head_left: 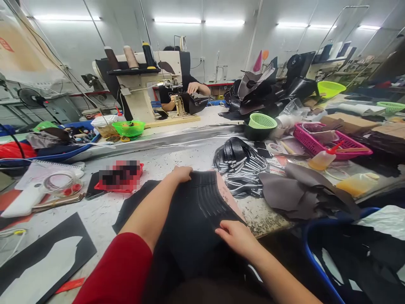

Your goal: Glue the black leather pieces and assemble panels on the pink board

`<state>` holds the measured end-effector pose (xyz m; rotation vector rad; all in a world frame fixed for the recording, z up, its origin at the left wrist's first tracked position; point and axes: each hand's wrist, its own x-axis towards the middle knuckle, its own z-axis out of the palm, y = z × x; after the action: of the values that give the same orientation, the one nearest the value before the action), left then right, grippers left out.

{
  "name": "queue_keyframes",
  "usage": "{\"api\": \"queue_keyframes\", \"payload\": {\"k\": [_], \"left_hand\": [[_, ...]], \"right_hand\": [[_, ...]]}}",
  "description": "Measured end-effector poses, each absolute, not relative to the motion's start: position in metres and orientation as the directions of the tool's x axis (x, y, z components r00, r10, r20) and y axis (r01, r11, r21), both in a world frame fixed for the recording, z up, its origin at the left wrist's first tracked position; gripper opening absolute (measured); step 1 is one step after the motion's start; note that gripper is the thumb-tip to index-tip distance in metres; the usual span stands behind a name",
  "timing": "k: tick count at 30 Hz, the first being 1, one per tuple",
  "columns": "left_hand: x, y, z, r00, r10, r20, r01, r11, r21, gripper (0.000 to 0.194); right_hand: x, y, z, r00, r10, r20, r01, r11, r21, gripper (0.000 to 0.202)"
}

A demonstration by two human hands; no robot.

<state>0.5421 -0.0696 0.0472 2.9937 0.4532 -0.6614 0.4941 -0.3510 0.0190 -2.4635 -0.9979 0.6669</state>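
Black sheet material (190, 211) lies over the near edge of the worktable, with a band of curved parallel strips (210, 194) along its right side. At the sheet's top edge is my left hand (182, 173), its fingers closed on the material. My right hand (236, 236) pinches the lower right part of the sheet, below the strips. A pinkish surface (229, 196) shows beside the strips. Just beyond, to the right, sits a pile of black strips with white edges (238, 164).
A red basket (134, 183) stands on the left, near a white roll of tape (58, 181). Brown pieces (303, 190), a magenta basket (316, 145) and glue bottles (322, 159) are at right. A blue bin (308, 249) is lower right. Across the table, a person's hand (194, 88) is at a sewing machine (139, 90).
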Motion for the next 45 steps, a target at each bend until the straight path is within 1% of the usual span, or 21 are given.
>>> {"api": "queue_keyframes", "payload": {"k": [3,7,9,11,14,17,19,21,23,24,26,28,30,32,35,37,38,40,41,43,45], "left_hand": [[0.542,-0.070,0.045,0.867,0.276,-0.414,0.293,-0.956,-0.022,0.038],[0.542,-0.070,0.044,0.878,0.268,-0.397,0.287,-0.958,-0.012,0.037],[0.540,-0.073,0.046,0.889,0.266,-0.372,0.284,-0.959,-0.008,0.036],[0.535,-0.078,0.049,0.909,0.266,-0.321,0.277,-0.961,-0.011,0.041],[0.516,-0.089,0.055,0.945,0.243,-0.221,0.246,-0.969,-0.013,0.047],[0.478,-0.091,0.061,0.966,0.212,-0.147,0.216,-0.976,0.012,0.040],[0.444,-0.086,0.063,0.974,0.211,-0.085,0.218,-0.973,0.072,0.034],[0.405,-0.076,0.062,0.962,0.274,-0.011,0.272,-0.949,0.158,0.028],[0.364,-0.066,0.057,0.898,0.435,0.058,0.409,-0.878,0.247,0.027],[0.344,-0.062,0.053,0.838,0.539,0.080,0.496,-0.816,0.296,0.028],[0.305,-0.058,0.040,0.661,0.744,0.099,0.659,-0.638,0.397,0.032],[0.273,-0.060,0.023,0.475,0.878,0.064,0.748,-0.441,0.497,0.039],[0.251,-0.067,0.004,0.373,0.927,-0.032,0.754,-0.283,0.593,0.046],[0.241,-0.076,-0.012,0.375,0.921,-0.106,0.700,-0.206,0.683,0.052],[0.241,-0.091,-0.023,0.398,0.912,-0.099,0.583,-0.168,0.795,0.054],[0.247,-0.095,-0.020,0.326,0.944,-0.059,0.573,-0.147,0.806,0.049],[0.251,-0.094,-0.016,0.280,0.960,-0.030,0.591,-0.147,0.793,0.046],[0.262,-0.087,-0.005,0.246,0.969,0.036,0.661,-0.194,0.725,0.040],[0.269,-0.080,0.001,0.271,0.961,0.059,0.693,-0.237,0.681,0.036],[0.287,-0.064,0.013,0.377,0.924,0.065,0.730,-0.340,0.593,0.030],[0.306,-0.046,0.024,0.468,0.883,0.030,0.743,-0.412,0.527,0.033]], "right_hand": [[0.495,-0.352,0.017,0.642,0.727,-0.245,0.536,-0.653,-0.535,0.030],[0.492,-0.350,0.013,0.665,0.715,-0.215,0.546,-0.662,-0.513,0.029],[0.490,-0.348,0.012,0.670,0.711,-0.216,0.556,-0.672,-0.490,0.028],[0.487,-0.349,0.013,0.694,0.695,-0.191,0.559,-0.686,-0.466,0.024],[0.490,-0.358,0.016,0.782,0.615,-0.100,0.499,-0.715,-0.489,0.024],[0.502,-0.371,0.022,0.873,0.487,-0.013,0.395,-0.722,-0.568,0.027],[0.510,-0.374,0.024,0.896,0.439,0.063,0.387,-0.706,-0.593,0.026],[0.513,-0.370,0.025,0.865,0.481,0.144,0.462,-0.648,-0.606,0.020],[0.507,-0.358,0.025,0.771,0.604,0.202,0.580,-0.534,-0.615,0.011],[0.502,-0.349,0.025,0.706,0.673,0.222,0.638,-0.468,-0.611,0.007],[0.488,-0.332,0.027,0.565,0.790,0.238,0.733,-0.348,-0.585,0.003],[0.475,-0.314,0.031,0.431,0.873,0.226,0.796,-0.250,-0.552,0.005],[0.464,-0.298,0.035,0.332,0.920,0.209,0.828,-0.178,-0.532,0.009],[0.458,-0.286,0.036,0.270,0.943,0.194,0.841,-0.133,-0.524,0.012],[0.451,-0.274,0.036,0.231,0.959,0.165,0.849,-0.116,-0.516,0.013],[0.445,-0.271,0.035,0.216,0.965,0.147,0.850,-0.112,-0.514,0.013],[0.442,-0.270,0.035,0.208,0.968,0.142,0.852,-0.108,-0.513,0.012],[0.434,-0.268,0.036,0.183,0.973,0.139,0.861,-0.090,-0.501,0.012],[0.429,-0.266,0.037,0.164,0.977,0.136,0.868,-0.078,-0.490,0.012],[0.421,-0.259,0.039,0.120,0.985,0.121,0.887,-0.051,-0.459,0.012],[0.413,-0.250,0.040,0.088,0.992,0.092,0.905,-0.041,-0.423,0.015]]}}
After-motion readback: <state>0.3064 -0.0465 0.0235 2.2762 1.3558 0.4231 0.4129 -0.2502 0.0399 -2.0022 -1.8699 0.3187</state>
